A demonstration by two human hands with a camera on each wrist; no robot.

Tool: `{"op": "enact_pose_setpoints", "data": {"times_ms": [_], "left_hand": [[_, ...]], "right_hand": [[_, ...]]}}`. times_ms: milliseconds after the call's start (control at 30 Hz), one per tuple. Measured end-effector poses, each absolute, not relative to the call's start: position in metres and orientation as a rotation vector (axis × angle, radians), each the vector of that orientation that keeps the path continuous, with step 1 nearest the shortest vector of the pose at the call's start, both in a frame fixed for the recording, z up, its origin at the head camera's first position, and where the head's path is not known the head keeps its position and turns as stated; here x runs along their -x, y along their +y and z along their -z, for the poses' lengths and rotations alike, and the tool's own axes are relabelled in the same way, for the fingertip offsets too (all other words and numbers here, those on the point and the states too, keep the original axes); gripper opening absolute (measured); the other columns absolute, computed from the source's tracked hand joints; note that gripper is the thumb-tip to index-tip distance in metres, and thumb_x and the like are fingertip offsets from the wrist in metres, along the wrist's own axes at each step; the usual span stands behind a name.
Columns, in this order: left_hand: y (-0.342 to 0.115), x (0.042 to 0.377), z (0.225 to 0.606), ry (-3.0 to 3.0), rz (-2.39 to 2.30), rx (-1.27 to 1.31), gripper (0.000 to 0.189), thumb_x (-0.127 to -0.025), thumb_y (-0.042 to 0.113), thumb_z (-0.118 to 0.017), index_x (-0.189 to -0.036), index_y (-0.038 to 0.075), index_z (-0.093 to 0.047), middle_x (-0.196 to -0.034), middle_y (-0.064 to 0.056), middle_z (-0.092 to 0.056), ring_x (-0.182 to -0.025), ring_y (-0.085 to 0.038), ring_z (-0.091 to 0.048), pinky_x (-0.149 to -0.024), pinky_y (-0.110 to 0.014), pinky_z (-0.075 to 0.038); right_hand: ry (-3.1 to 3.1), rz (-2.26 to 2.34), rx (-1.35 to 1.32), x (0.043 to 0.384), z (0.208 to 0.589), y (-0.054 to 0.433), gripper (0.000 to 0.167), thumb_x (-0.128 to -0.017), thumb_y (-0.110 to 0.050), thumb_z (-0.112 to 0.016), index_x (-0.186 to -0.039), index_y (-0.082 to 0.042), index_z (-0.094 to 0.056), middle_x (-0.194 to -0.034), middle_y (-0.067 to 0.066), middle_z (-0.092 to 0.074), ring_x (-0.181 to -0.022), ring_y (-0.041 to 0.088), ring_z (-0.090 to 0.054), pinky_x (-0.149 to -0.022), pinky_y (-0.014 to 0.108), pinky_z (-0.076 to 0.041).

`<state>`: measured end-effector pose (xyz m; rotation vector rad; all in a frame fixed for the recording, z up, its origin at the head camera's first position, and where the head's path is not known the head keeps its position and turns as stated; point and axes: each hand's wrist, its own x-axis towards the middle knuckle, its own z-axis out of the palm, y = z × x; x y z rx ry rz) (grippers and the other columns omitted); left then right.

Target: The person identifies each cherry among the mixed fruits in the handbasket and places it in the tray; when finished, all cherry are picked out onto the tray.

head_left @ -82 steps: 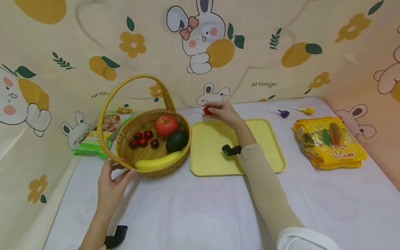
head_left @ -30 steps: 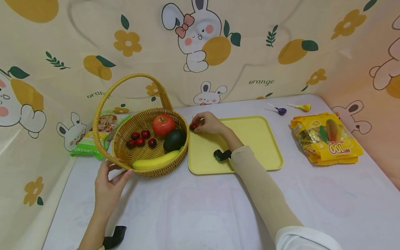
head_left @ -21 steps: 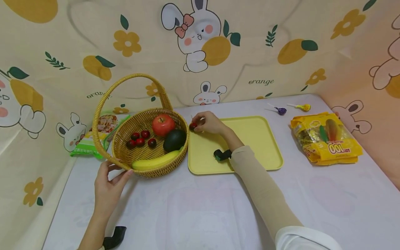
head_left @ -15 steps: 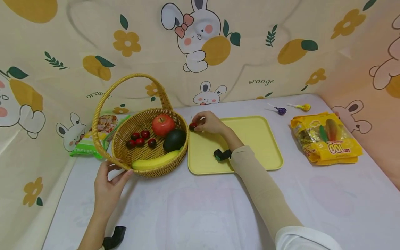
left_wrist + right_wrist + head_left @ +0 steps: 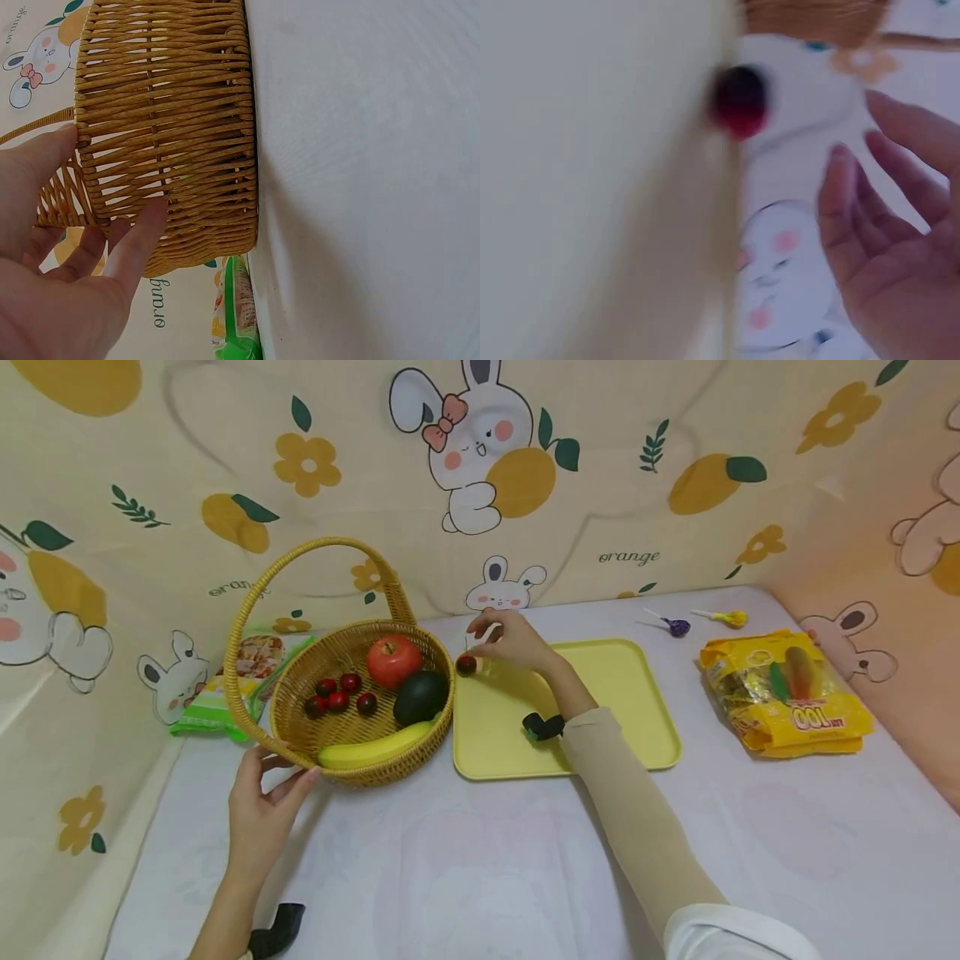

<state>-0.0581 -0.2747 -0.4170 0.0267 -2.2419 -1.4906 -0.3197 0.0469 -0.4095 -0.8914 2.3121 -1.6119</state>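
My left hand (image 5: 262,810) grips the near-left rim of the wicker basket (image 5: 420,766), close to the foot of its handle. In the left wrist view, the thumb and fingers lie about the woven wall (image 5: 165,112). A dark red cherry (image 5: 466,666) with an upright stem sits at the far-left corner of the yellow tray (image 5: 480,752). Just above and to the right of it is my right hand (image 5: 517,639), fingers loosely bent and holding nothing. The right wrist view shows a gap between the blurred cherry (image 5: 740,103) and the fingertips.
Inside the basket lie several cherries (image 5: 338,702), a red apple (image 5: 394,661), an avocado (image 5: 420,697) and a banana (image 5: 378,749). A green snack bag (image 5: 217,710) is behind it. At the right lie a yellow candy bag (image 5: 787,693) and two lollipops (image 5: 677,627).
My right hand has brought the cherry left and down to the tray's corner, let it go and lifted slightly away. My left hand keeps its hold on the basket.
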Motion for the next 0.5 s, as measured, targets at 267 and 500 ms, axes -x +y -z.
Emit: {"op": "enact_pose_setpoints", "data": {"times_ms": [267,500], "left_hand": [[-0.272,0.059,0.42,-2.224,1.516,-0.014,0.051,-0.082,-0.017,-0.071,-0.126,-0.007,-0.048,-0.124,-0.015,-0.05,-0.108,-0.017,-0.056,-0.083,-0.016,-0.058],[-0.274,0.059,0.418,-2.207,1.509,0.008,0.051,-0.082,-0.019,-0.07,-0.126,-0.008,-0.048,-0.124,-0.016,-0.05,-0.107,-0.021,-0.056,-0.083,-0.017,-0.058]], "right_hand": [[2.125,1.714,1.186,0.299,0.338,-0.001,0.028,-0.088,-0.002,-0.074,-0.115,0.003,-0.066,-0.113,0.019,-0.064,-0.089,0.025,-0.067,-0.079,0.032,-0.061],[1.979,1.144,1.361,0.291,0.307,-0.095,0.04,-0.089,-0.011,-0.076,-0.125,0.002,-0.064,-0.119,0.015,-0.066,-0.107,0.021,-0.062,-0.087,0.024,-0.057]]}}
